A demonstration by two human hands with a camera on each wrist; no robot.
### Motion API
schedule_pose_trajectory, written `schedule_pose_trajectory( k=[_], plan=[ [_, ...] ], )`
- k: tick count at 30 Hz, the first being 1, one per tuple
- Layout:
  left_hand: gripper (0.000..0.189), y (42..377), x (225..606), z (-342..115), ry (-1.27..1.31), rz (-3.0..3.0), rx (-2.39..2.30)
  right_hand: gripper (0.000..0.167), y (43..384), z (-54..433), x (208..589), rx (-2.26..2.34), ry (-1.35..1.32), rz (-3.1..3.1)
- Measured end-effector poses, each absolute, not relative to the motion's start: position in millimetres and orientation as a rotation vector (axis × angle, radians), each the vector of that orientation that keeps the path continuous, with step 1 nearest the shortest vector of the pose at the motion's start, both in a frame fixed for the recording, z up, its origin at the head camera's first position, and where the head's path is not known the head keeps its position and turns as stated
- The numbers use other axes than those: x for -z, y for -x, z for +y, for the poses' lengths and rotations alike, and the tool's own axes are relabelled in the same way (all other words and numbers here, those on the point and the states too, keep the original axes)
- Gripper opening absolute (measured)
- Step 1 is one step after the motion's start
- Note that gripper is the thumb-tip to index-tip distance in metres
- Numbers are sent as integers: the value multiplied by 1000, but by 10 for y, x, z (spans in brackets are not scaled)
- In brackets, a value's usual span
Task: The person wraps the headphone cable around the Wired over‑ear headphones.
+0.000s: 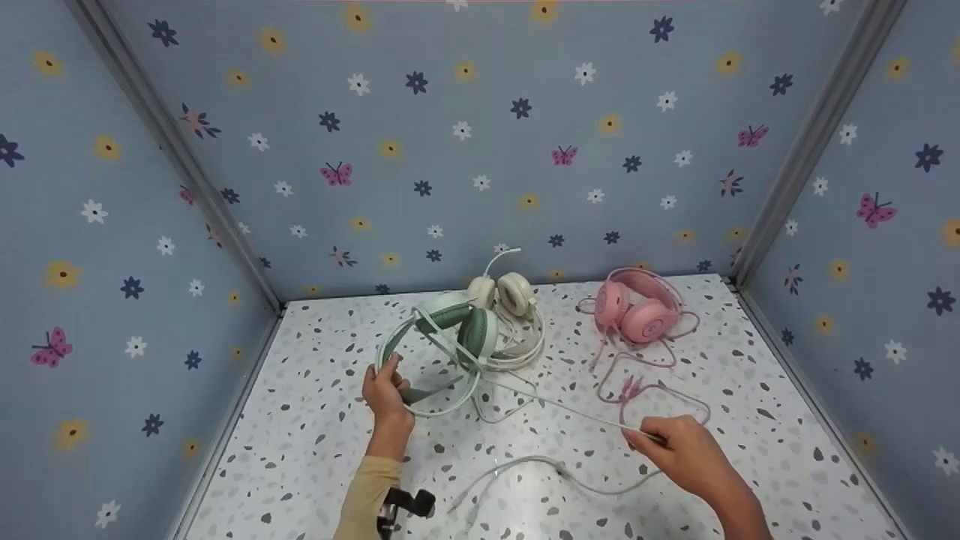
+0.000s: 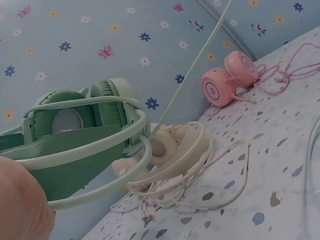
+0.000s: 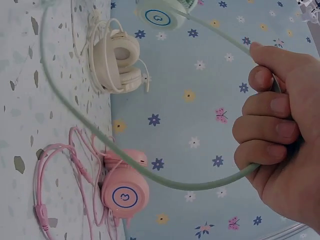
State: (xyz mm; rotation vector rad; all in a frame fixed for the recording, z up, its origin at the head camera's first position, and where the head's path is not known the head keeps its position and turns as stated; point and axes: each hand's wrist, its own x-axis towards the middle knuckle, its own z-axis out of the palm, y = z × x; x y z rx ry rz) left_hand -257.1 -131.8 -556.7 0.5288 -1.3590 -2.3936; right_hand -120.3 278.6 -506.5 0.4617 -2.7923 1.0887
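Observation:
My left hand [image 1: 388, 390] grips the headband of a pair of green headphones [image 1: 478, 336], held up over the speckled table. Loops of pale cable are wound around the headband and ear cups. From the headphones a light green cable [image 1: 577, 410] runs straight to my right hand [image 1: 686, 454], whose fingers are curled round it. In the right wrist view, a slack length of the green cable [image 3: 195, 186] hangs in a curve below that fist. The left wrist view shows the green ear cups [image 2: 107, 102] close up, with only part of the left hand visible.
Cream headphones [image 1: 514, 294] with a microphone boom lie behind the green pair, their cord coiled around them. Pink headphones [image 1: 646, 321] rest at the back right, their cable trailing forward. Flower-patterned panels [image 1: 480, 120] enclose the speckled table [image 1: 300, 450] at the back and sides.

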Motion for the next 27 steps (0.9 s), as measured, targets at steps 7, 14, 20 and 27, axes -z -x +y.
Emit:
schedule_pose_trajectory(
  k=[7,14,20,27],
  plan=[
    [26,2569,5607,-1411,-489,-1513,2284,46,1239,2783,4868,-909,-589,-2560],
    [20,2519,5507,-1338,-220,-1874,2102,46,1418,2687,4530,-637,-797,-2291],
    [17,2509,5372,-1199,29,-2141,1906,43,1601,2570,4264,-480,-921,-2129],
    [24,2451,5154,-1114,456,-2364,1840,37,1832,2446,4078,-440,-1026,-2000]
  ],
)
